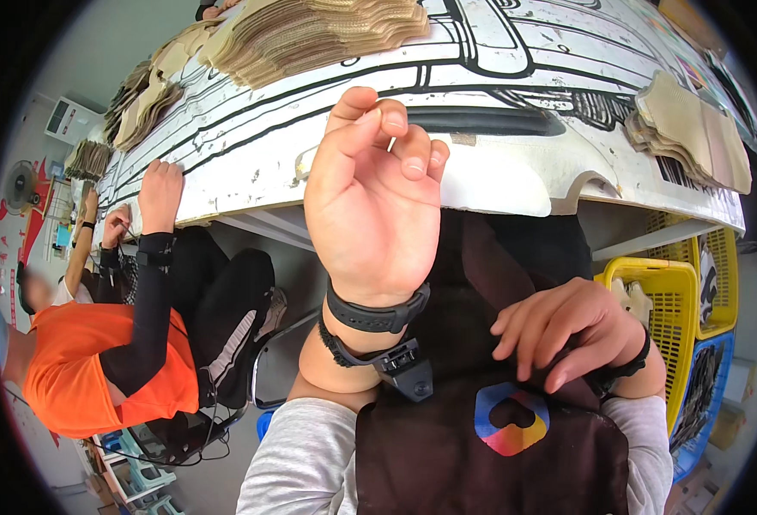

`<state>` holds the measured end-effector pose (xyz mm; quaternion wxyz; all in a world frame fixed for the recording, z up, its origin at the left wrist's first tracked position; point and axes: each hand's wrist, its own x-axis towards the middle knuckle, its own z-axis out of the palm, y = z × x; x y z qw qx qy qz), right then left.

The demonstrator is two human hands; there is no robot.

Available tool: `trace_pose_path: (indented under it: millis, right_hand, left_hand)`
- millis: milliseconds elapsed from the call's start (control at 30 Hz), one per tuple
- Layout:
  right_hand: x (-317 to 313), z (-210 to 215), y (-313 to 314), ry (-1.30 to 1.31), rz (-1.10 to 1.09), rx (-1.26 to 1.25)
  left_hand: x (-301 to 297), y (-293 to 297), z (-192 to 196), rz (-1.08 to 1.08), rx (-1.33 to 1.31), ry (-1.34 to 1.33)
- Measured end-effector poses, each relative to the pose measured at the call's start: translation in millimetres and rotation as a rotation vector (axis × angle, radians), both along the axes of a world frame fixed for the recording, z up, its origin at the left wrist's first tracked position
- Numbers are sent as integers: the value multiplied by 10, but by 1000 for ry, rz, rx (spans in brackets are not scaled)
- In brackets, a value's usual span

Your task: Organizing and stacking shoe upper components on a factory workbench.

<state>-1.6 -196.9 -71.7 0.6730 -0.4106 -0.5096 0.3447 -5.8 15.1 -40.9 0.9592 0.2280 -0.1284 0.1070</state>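
Observation:
My left hand (374, 202) is raised before the table edge, palm turned toward me. Its fingers curl loosely with the thumb close to the index finger, and nothing shows in the palm. A black band (377, 311) circles the wrist, and a strap with a small black device (406, 371) sits below it. My right hand (572, 330) hovers over my dark apron (481, 481), fingers loosely bent and apart, holding nothing I can see. Beyond the left hand lies the white table (250, 163) with black line drawings; a thick stack of beige knitted pieces (310, 39) rests on it.
More beige pieces (692, 129) lie at the table's right end, others (142, 112) at the far left. Yellow baskets (666, 300) and a blue crate (705, 403) stand at my right. On the left sits a person in an orange shirt (112, 360), with another person beyond.

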Motion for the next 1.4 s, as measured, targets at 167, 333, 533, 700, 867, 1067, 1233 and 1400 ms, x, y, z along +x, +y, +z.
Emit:
trace_pose_path:
  millis: [167, 333, 533, 700, 867, 1067, 1233, 1400]
  right_hand:
    - [-101, 145, 112, -239, -31, -129]
    - [-193, 232, 160, -526, -162, -146]
    - [-376, 183, 261, -941, -372, 41]
    - [-415, 118, 291, -999, -369, 49]
    - [-453, 101, 294, -1049, -348, 67]
    - [-571, 113, 320, -1287, -596, 133]
    - [-523, 93, 330, -1289, -637, 136]
    - [-480, 105, 332, -1280, -584, 165]
  left_hand:
    - [-5, 24, -6, 0, -2, 2]
    - [-7, -20, 11, 9, 4, -3]
    - [-12, -98, 45, 100, 9, 39]
    - [-4, -90, 49, 191, -20, 50]
    - [0, -89, 79, 275, -58, 88]
    - [53, -123, 117, 365, -87, 143]
    - [29, -63, 142, 368, -117, 132]
    - [-27, -19, 177, 297, -147, 69]
